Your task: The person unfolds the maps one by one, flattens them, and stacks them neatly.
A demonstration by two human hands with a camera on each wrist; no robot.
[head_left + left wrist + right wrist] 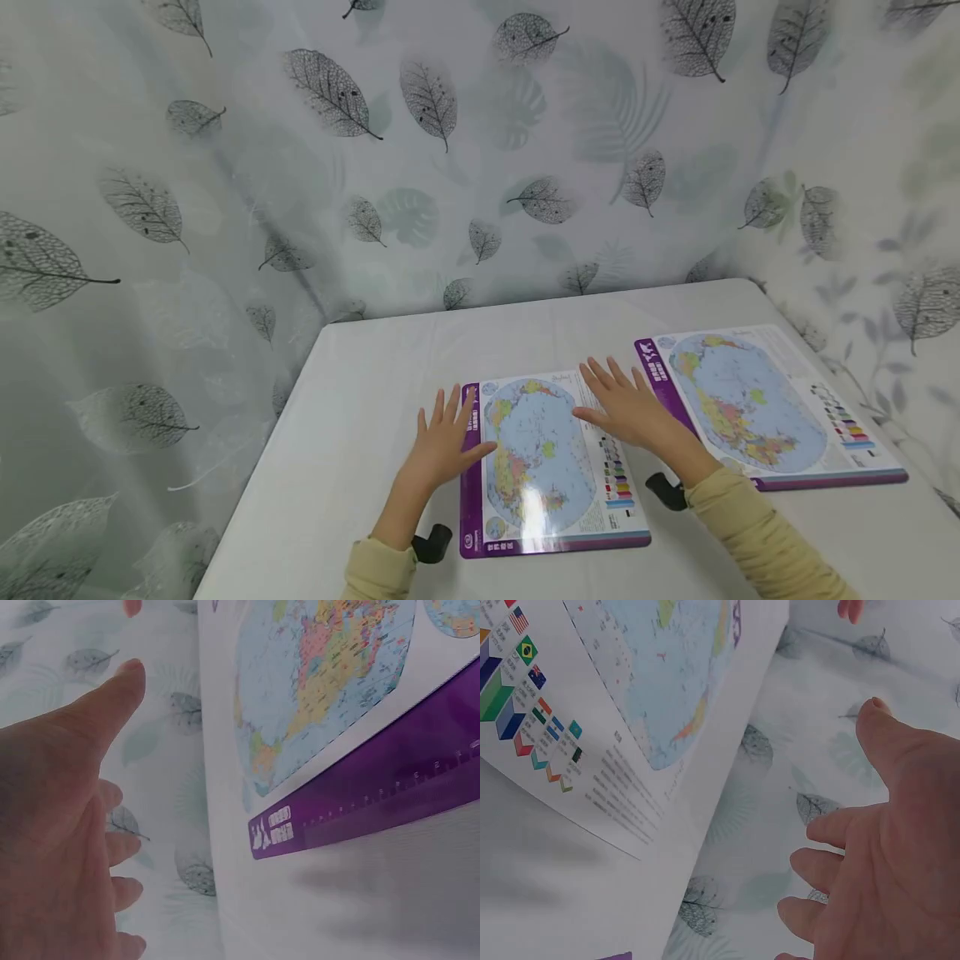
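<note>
A glossy world map sheet [540,467] with a purple border lies on the white table in front of me. Over its left edge, my left hand [441,450] is spread, fingers straight and thumb pointing right. My right hand [622,407] spreads over the upper right part of the same map, thumb pointing left. In the left wrist view, the left hand [60,802] holds nothing and the map's purple strip [360,787] lies to its right. The right wrist view shows the right hand [885,847] with an empty palm, beside the map's flag-printed side [547,712].
A second, similar map sheet [757,408] lies on the table to the right. Leaf-patterned curtains [480,167] stand close behind and along both sides of the white table [360,375]. Black wrist devices [432,544] show below the hands.
</note>
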